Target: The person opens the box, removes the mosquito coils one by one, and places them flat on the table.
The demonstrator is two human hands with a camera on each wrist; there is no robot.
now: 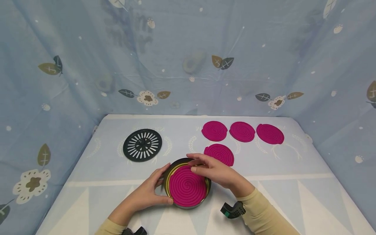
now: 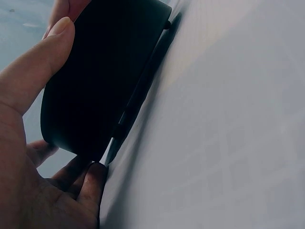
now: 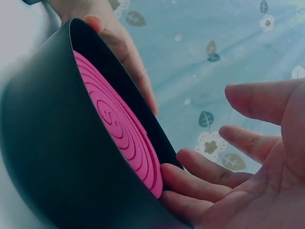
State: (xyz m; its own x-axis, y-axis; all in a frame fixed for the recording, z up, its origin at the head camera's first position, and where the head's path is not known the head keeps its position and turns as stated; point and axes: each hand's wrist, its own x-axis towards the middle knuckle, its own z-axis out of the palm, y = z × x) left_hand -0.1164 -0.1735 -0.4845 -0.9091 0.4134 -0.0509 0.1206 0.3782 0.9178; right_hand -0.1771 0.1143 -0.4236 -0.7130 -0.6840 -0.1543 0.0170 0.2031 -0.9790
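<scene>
A round black tin (image 1: 210,186) with a yellowish inner wall stands near the front of the table. Inside it lies a magenta mosquito coil (image 1: 188,186), flat and below the rim. My left hand (image 1: 148,192) grips the tin from the left, thumb at the front and fingers round the side; its dark wall (image 2: 95,81) fills much of the left wrist view. Over the far right rim reaches my right hand (image 1: 215,169). Its lower fingertips (image 3: 178,176) are right at the coil's edge and the rim, while its thumb (image 3: 259,100) stands apart, pinching nothing.
A black slotted lid (image 1: 142,145) lies flat at the back left. Behind the tin lies another magenta coil (image 1: 219,154), partly overlapped by my right hand in the head view. Three more coils (image 1: 242,132) form a row at the back right. A patterned blue curtain (image 1: 188,58) encloses the table.
</scene>
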